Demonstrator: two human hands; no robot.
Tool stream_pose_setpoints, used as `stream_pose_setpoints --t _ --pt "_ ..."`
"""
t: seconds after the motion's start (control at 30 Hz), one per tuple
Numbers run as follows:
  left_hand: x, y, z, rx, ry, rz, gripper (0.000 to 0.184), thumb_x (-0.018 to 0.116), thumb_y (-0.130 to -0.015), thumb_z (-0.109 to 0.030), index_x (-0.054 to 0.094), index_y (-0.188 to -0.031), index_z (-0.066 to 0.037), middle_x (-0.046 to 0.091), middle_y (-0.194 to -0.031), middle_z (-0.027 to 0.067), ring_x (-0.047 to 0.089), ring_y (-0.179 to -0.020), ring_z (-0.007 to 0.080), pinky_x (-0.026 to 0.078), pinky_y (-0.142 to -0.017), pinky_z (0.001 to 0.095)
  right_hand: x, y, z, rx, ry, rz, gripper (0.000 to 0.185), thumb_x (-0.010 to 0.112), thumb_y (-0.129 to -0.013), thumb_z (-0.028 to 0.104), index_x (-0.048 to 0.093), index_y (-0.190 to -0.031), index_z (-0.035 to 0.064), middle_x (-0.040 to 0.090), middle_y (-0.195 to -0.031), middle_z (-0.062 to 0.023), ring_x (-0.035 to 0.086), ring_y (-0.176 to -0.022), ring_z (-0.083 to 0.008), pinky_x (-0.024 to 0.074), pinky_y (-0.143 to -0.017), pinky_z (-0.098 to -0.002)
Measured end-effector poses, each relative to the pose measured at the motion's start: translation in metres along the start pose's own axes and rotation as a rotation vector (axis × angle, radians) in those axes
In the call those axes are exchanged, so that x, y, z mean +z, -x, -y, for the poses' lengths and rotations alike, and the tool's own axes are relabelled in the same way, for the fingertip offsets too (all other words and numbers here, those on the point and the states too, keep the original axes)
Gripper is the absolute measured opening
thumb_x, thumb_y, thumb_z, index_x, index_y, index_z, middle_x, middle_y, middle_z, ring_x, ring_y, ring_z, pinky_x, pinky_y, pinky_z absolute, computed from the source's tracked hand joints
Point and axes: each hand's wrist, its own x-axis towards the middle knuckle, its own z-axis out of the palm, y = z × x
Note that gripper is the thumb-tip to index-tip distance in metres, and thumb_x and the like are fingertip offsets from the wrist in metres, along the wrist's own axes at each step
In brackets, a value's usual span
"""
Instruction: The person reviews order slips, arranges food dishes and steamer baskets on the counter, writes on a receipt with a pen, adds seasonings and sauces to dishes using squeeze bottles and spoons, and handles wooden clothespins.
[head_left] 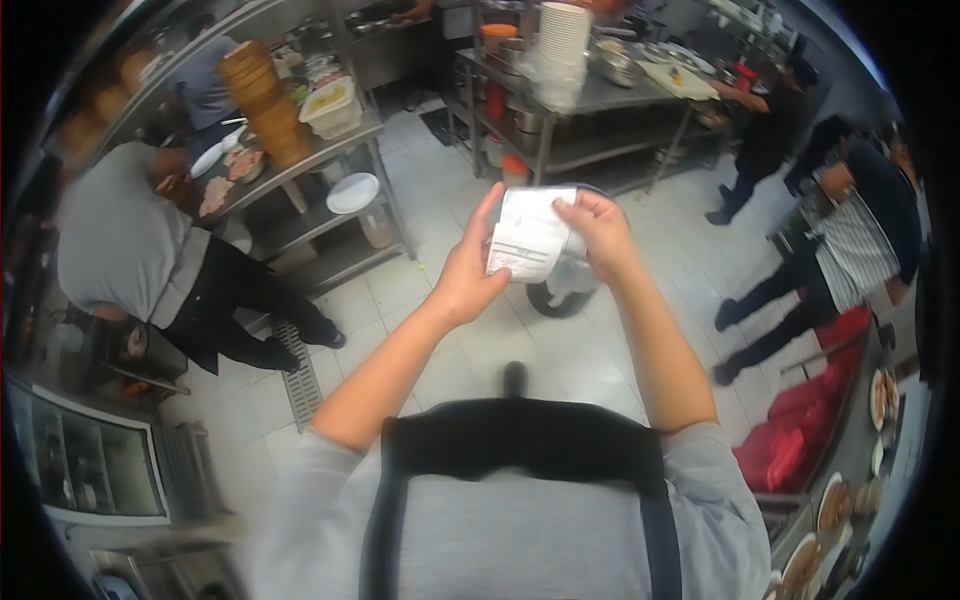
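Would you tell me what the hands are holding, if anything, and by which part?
Printed paper: the left hand grips its lower left edge, the right hand its upper right corner.

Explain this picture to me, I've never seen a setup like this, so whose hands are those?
There is no robot here. One camera, worn on a person's head, looks down past their grey shirt; its very wide lens bends the edges. Their bare left hand and right hand hold up printed paper, perhaps receipts, above a kitchen's tiled floor. To the left, a steel table carries stacked bamboo steamers, a white tub and raw meat. Other people work around the room.
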Motion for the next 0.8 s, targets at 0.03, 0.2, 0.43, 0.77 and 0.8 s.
stream_pose_setpoints --t 0.03,0.2,0.43,0.77,0.8 --pt "-0.014 -0.006 0.003 -0.072 -0.041 -0.046 0.09 0.045 -0.069 0.014 0.007 -0.146 -0.013 0.05 -0.118 0.0124 0.052 -0.109 0.0203 0.041 -0.093 0.032 0.002 -0.028 0.0 -0.011 -0.043 -0.005 0.016 0.065 -0.083 0.013 0.063 -0.09 -0.0014 0.065 -0.084 -0.0055 0.059 -0.075 -0.0096 0.0459 -0.071 -0.0235" --pt "-0.119 -0.063 0.093 -0.214 -0.186 -0.275 0.054 0.048 -0.073 0.012 0.048 -0.125 -0.004 0.051 -0.114 0.0078 0.053 -0.106 0.0182 0.041 -0.091 0.0298 0.004 -0.17 0.003 -0.002 -0.182 0.139 0.017 0.064 -0.084 0.011 0.062 -0.092 -0.0033 0.066 -0.088 -0.0091 0.061 -0.076 -0.0122 0.0481 -0.073 -0.0255" --pt "-0.195 -0.176 0.048 0.042 -0.008 -0.503 0.029 0.066 -0.08 -0.008 0.06 -0.106 0.002 0.05 -0.111 0.0051 0.05 -0.103 0.0142 0.039 -0.089 0.0272 0.08 -0.32 -0.007 0.09 -0.249 0.468 0.025 0.06 -0.086 0.011 0.057 -0.108 -0.0021 0.063 -0.103 -0.01 0.061 -0.093 -0.0172 0.0481 -0.084 -0.0304" --pt "-0.391 -0.248 0.03 0.049 -0.172 -0.561 0.013 0.07 -0.077 -0.005 0.057 -0.079 -0.004 0.063 -0.081 0.0026 0.058 -0.073 0.0079 0.048 -0.067 0.0225 0.209 -0.496 -0.011 -0.075 -0.136 0.564 0.02 0.056 -0.087 0.009 0.052 -0.105 0.0014 0.063 -0.096 -0.0072 0.06 -0.087 -0.0142 0.049 -0.074 -0.0268" --pt "-0.414 -0.26 0.027 0.069 -0.224 -0.614 0.013 0.07 -0.077 -0.005 0.057 -0.079 -0.004 0.063 -0.081 0.0025 0.058 -0.072 0.0078 0.047 -0.066 0.0226 0.23 -0.51 -0.009 -0.1 -0.164 0.576 0.021 0.058 -0.086 0.007 0.052 -0.105 0.0009 0.063 -0.097 -0.008 0.06 -0.087 -0.0142 0.0491 -0.073 -0.0266"
